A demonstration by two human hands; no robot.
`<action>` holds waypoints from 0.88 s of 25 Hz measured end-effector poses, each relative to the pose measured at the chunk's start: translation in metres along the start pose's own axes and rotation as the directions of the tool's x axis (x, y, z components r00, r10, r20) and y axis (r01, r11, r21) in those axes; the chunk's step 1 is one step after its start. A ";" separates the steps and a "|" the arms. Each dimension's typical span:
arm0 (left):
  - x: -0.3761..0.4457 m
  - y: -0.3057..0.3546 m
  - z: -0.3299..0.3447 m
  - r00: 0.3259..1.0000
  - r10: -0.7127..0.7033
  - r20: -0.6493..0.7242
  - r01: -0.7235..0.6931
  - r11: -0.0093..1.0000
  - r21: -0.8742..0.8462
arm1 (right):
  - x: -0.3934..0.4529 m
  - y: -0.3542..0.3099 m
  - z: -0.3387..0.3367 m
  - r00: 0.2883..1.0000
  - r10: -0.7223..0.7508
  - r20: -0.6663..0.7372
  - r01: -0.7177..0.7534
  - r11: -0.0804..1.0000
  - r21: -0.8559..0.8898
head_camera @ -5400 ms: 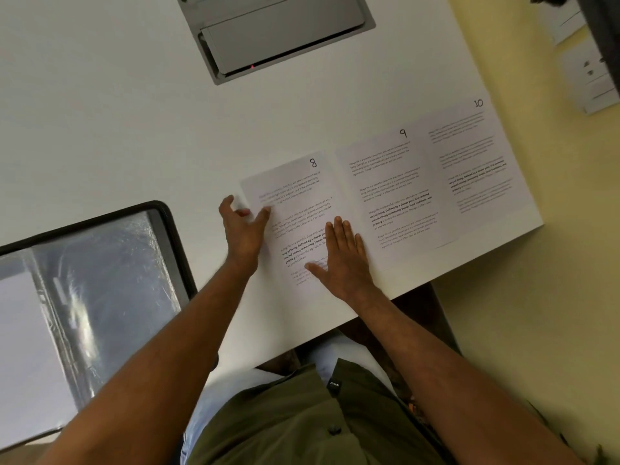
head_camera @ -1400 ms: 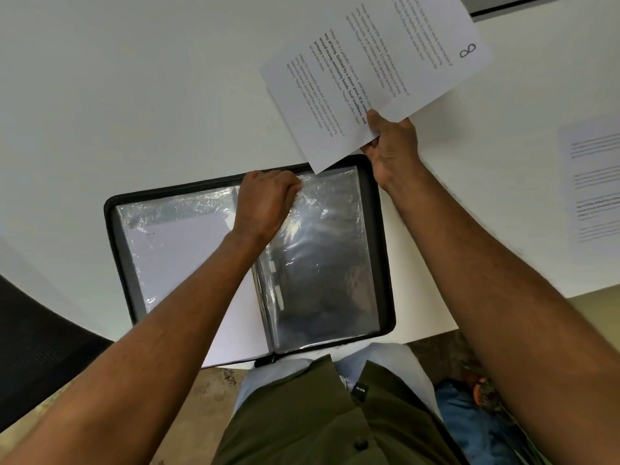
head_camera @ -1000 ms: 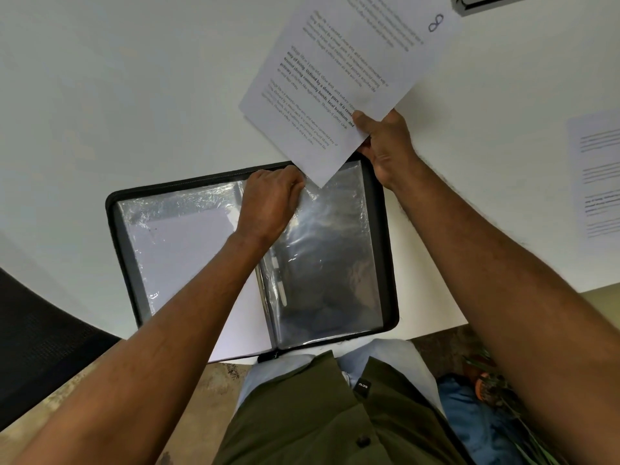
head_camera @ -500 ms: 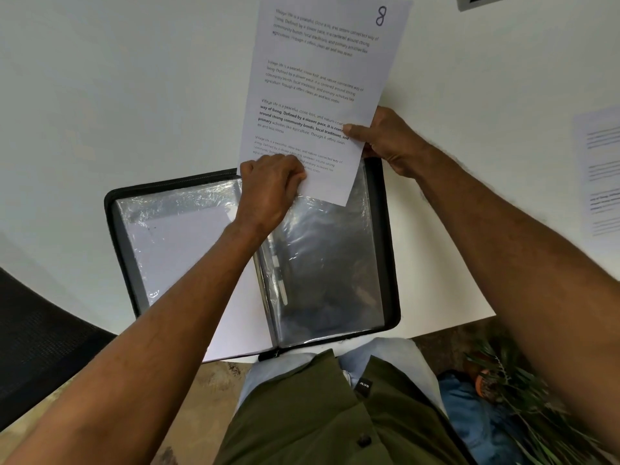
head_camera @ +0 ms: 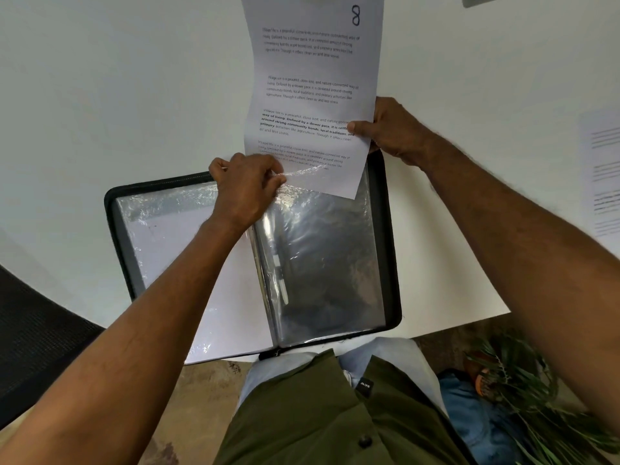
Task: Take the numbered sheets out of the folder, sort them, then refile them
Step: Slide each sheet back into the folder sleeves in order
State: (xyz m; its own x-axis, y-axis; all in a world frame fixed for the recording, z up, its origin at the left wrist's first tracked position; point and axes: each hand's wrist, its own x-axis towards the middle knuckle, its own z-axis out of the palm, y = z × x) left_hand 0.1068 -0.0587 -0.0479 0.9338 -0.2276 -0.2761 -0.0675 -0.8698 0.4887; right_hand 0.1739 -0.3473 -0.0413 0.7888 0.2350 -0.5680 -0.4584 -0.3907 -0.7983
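White sheet 8 [head_camera: 312, 95] is pinched at its edge by the right hand [head_camera: 392, 130]. Its bottom meets a clear sleeve [head_camera: 322, 263] of the folder [head_camera: 385, 229], whose top the left hand [head_camera: 246, 189] grips.

Sheet marked 8 [head_camera: 312, 92], white with printed paragraphs, is standing nearly upright, slightly bowed, its lower edge sitting just beside the left hand [head_camera: 246, 189] at the sleeve mouth. Black folder [head_camera: 385, 236] is lying open beneath both hands, clear sleeves glinting; another printed sheet [head_camera: 604, 176] is lying well right of the right hand [head_camera: 392, 129].
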 end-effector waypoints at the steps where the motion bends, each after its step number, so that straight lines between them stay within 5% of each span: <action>1: -0.001 -0.003 -0.002 1.000 -0.014 0.001 0.014 0.999 0.029 | 0.000 0.000 0.000 1.000 -0.005 -0.002 0.005 1.000 -0.008; 7: 0.002 -0.019 -0.011 0.994 -0.112 -0.008 0.113 0.991 0.072 | -0.002 0.001 -0.003 1.000 -0.006 -0.004 0.006 1.000 0.008; 13: 0.017 -0.025 -0.012 0.906 -0.420 0.055 0.411 0.840 -0.354 | 0.000 0.000 -0.008 1.000 0.015 0.017 -0.014 1.000 -0.027; 22: 0.029 -0.028 -0.023 0.885 -0.404 0.233 0.466 0.762 -0.449 | 0.006 0.001 -0.007 0.993 0.061 -0.099 -0.050 0.992 0.112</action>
State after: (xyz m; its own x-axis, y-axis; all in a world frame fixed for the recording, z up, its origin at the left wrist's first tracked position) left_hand 0.1437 -0.0308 -0.0508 0.7716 0.0483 -0.6343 0.5417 -0.5725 0.6154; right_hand 0.1810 -0.3529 -0.0443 0.7958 0.1213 -0.5932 -0.5405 -0.2994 -0.7863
